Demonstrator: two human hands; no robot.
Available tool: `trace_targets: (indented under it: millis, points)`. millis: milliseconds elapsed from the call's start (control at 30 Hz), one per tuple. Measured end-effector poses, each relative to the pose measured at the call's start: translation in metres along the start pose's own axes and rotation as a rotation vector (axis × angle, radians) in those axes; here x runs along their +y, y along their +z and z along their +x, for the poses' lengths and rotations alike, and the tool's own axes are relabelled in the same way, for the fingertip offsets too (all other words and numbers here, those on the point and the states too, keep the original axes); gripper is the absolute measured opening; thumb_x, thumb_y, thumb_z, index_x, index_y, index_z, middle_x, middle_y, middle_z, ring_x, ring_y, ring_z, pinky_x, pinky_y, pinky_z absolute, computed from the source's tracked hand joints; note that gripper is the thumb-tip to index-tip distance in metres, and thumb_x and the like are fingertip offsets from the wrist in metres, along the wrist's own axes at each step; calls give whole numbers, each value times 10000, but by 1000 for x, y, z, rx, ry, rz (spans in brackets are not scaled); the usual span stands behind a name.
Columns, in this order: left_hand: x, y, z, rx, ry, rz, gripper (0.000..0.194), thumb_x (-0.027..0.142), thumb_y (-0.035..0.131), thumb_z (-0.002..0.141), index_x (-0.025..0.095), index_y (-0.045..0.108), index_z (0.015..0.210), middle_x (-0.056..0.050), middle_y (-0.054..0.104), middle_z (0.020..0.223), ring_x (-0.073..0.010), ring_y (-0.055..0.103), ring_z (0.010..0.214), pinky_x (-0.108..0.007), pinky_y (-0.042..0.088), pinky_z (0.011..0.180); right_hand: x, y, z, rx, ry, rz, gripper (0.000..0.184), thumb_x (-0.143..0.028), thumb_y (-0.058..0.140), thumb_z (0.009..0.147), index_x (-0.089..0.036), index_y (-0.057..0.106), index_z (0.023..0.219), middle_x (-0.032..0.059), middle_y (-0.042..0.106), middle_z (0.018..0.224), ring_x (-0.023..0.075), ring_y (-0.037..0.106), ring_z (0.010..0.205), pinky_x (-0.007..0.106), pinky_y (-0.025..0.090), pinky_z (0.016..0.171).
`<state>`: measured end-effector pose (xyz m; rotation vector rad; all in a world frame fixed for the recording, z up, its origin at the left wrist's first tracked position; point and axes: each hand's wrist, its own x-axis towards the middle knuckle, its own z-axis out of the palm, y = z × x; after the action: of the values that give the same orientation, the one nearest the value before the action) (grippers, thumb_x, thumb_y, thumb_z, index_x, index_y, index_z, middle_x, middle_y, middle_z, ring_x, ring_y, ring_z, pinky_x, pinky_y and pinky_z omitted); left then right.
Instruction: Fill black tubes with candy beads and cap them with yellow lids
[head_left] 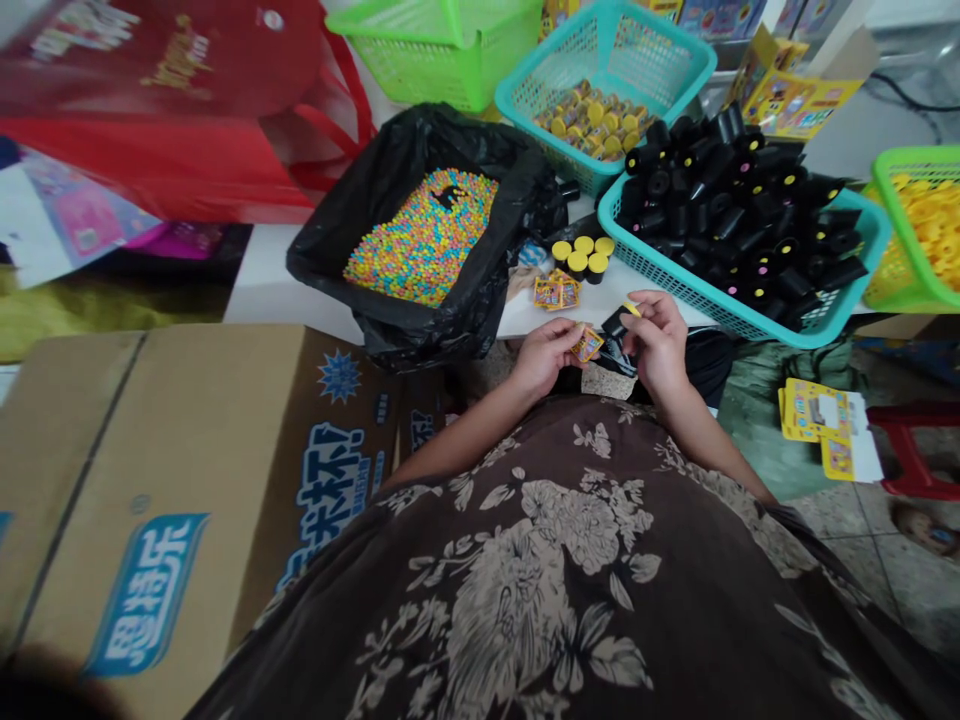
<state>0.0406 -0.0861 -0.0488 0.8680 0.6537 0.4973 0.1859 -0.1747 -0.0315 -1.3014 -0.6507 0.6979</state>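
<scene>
My left hand (546, 355) pinches a small printed orange sticker (587, 344) between thumb and fingers. Close beside it, my right hand (657, 338) is closed on a small black canister (618, 320) with a yellow end, held tilted above my lap at the table's front edge. Just beyond my left hand lies a small pile of similar printed stickers (556, 291). Several black canisters with yellow tops (583, 250) stand grouped behind that pile. Part of the held canister is hidden by my right fingers.
A black-bag-lined bin of colourful candy beads (427, 240) stands left. A teal basket of black canisters (739, 225) is right, another teal basket (517, 90) holds finished-looking yellow-topped pieces behind. Cardboard boxes (187, 450) flank my left; a green basket (885, 290) sits far right.
</scene>
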Motion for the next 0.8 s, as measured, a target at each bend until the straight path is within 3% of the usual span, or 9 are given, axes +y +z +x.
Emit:
trace_targets:
  millis: [100,200,367,467,600,800]
  points:
    - [-1,1,0,102,119,24,307,371,909,739,154,705,813,11,731,778,-86,644,631,-184,517,525,-7,-3,-1,-190,165,-7,381,-391,806,656,-243,709,994,-90,530,622,71,400,382,245,260,365]
    - [-1,4,-2,157,187,91,268,375,893,739,160,746,803,1,723,780,-92,605,648,-181,452,485,-9,2,-5,-344,256,-76,306,-353,832,625,-209,736,877,-77,588,586,71,409,386,233,275,367]
    - [7,1,-8,38,196,246,284,416,842,793,170,806,931,-37,747,865,-131,623,716,-209,420,495,-11,3,-5,-310,232,-104,203,-334,816,625,-199,710,734,-56,638,578,69,414,396,218,284,374]
    - [12,-5,-8,-31,193,406,242,396,840,803,163,781,779,-21,677,716,-126,570,633,-233,398,503,-14,-2,-3,-353,230,-132,201,-326,821,628,-199,719,745,-56,641,578,73,422,408,214,302,379]
    - [16,-10,-9,24,312,531,243,337,850,790,182,727,650,-7,643,651,-121,512,597,-256,402,562,-15,-7,-1,-365,214,-115,216,-308,824,629,-202,725,788,-49,641,605,74,431,420,217,306,382]
    - [21,-8,-13,75,465,599,251,277,923,703,209,702,606,1,639,659,-141,517,659,-280,424,675,-17,-10,-2,-203,112,3,262,-374,790,671,-239,752,892,-38,607,654,75,407,414,236,292,378]
